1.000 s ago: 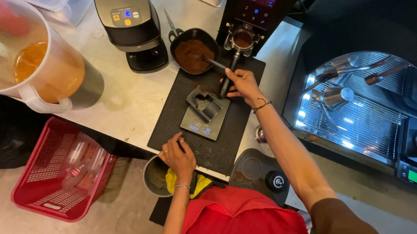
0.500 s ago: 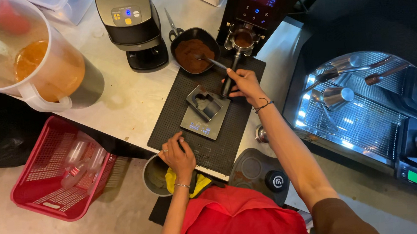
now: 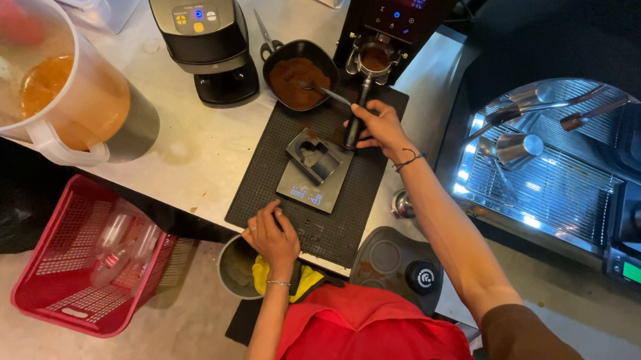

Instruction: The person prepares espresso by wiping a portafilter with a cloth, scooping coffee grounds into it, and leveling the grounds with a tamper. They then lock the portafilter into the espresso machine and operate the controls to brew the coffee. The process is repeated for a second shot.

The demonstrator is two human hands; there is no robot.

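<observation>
Right hand [image 3: 379,124] grips the portafilter [image 3: 363,88] handle under the grinder [image 3: 406,4]
Left hand [image 3: 272,238] rests on the mat [image 3: 261,183] edge; whether its fingers are curled or flat is hidden

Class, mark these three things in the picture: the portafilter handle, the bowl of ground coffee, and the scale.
portafilter handle [image 3: 354,122], head view, on the black shaft above the right hand's grip.
bowl of ground coffee [image 3: 293,78], head view, on the brown grounds.
scale [image 3: 300,187], head view, on its grey platform.

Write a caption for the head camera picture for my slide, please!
Right hand holds a portafilter handle at the coffee grinder; left hand rests on the black mat.
</observation>
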